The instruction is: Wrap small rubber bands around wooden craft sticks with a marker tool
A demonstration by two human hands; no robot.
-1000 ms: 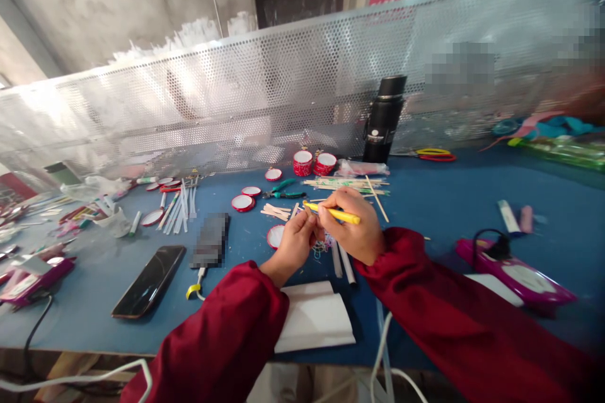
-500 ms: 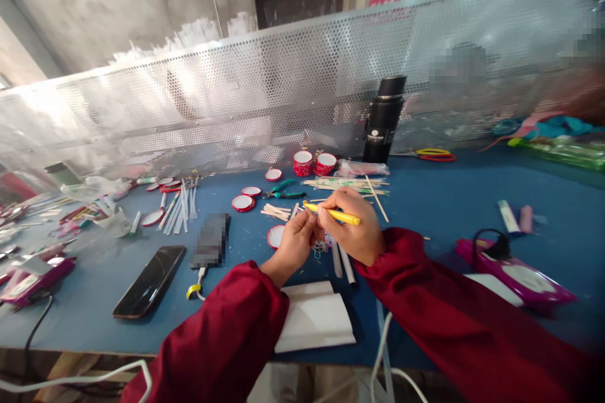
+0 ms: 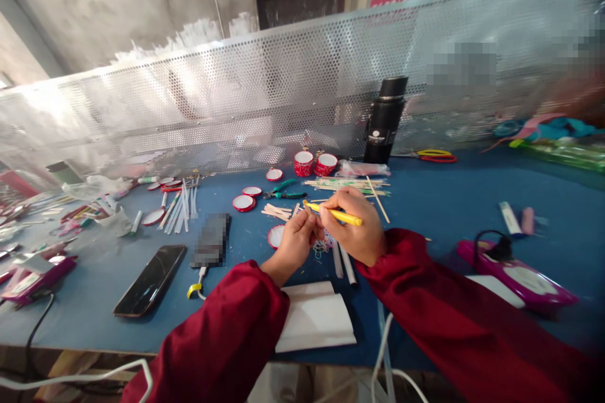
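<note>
My right hand (image 3: 357,227) is closed around a yellow pen (image 3: 344,216), whose tip points left toward my other hand. My left hand (image 3: 297,239) has its fingers pinched together just beside that tip; whatever is between them is too small or hidden to name. Under the hands lie small coloured rubber bands (image 3: 321,248) and a pair of whitish sticks (image 3: 347,264). A round red-rimmed white lid (image 3: 274,237) sits partly behind my left hand. Short wooden sticks (image 3: 276,211) lie just beyond it.
Green-handled pliers (image 3: 286,194), red round tins (image 3: 303,164) and a black thermos (image 3: 385,119) stand or lie farther back. On the left are a phone (image 3: 150,280) and a power bank (image 3: 212,239). Folded white paper (image 3: 316,318) lies in front; a purple power strip (image 3: 517,274) is at right.
The yellow pen and my right hand have shifted very slightly to the right. My left hand stays almost where it was, and the table things look the same.
</note>
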